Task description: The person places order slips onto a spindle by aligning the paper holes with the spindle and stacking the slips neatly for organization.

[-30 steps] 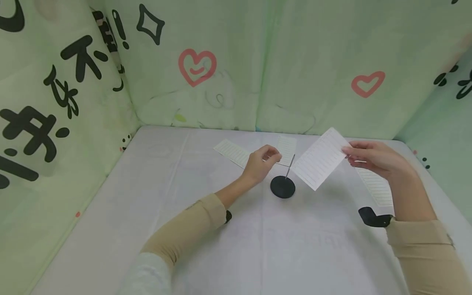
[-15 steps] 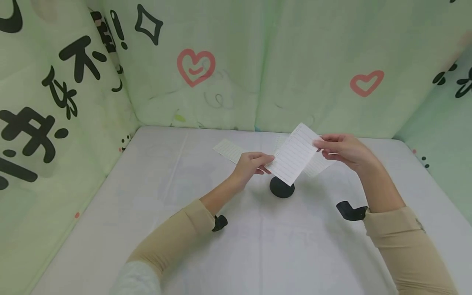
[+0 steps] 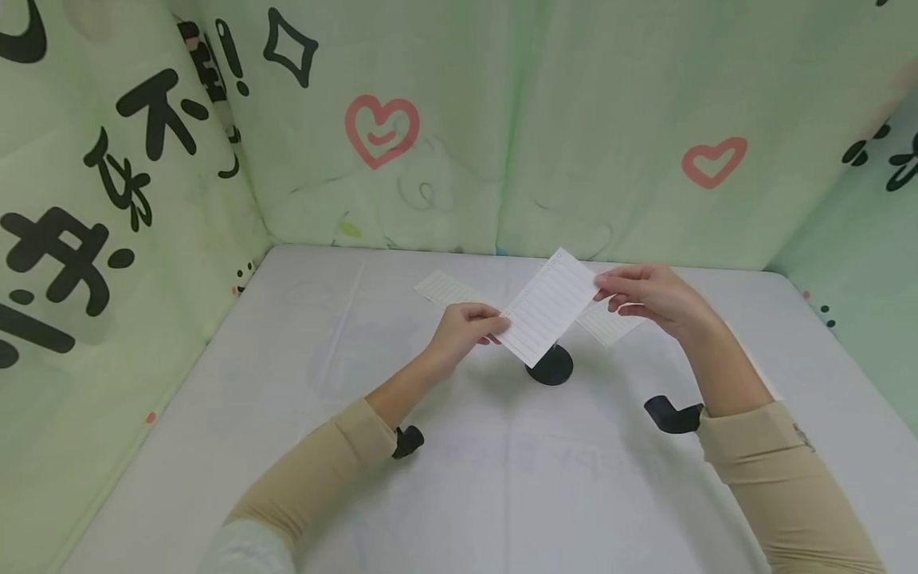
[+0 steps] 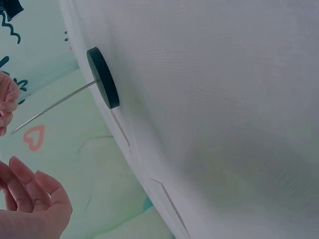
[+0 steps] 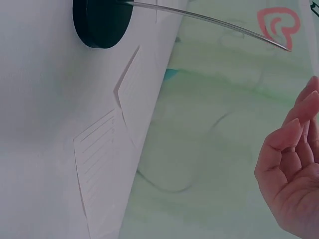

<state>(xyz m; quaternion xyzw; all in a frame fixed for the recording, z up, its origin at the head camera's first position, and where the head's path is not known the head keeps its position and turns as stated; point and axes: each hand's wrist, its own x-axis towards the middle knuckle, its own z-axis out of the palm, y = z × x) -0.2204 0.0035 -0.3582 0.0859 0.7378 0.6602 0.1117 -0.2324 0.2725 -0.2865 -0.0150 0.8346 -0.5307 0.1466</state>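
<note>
Slip: I see the lined paper slip [image 3: 548, 307] mid-frame, directly above the spike stand [image 3: 550, 365].
Axis: lower-left to upper-right.
Fingers: left hand [image 3: 464, 329] and right hand [image 3: 649, 295] each pinch one end.

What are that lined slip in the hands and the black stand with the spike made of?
The slip, pinched by the left hand and right hand, looks like thin matte white paper: printed lines, slight bend. The spike looks like bare metal wire: thin, silvery, slightly bowed. Its round base is smooth and dark, plastic or painted metal; I cannot tell which.
</note>
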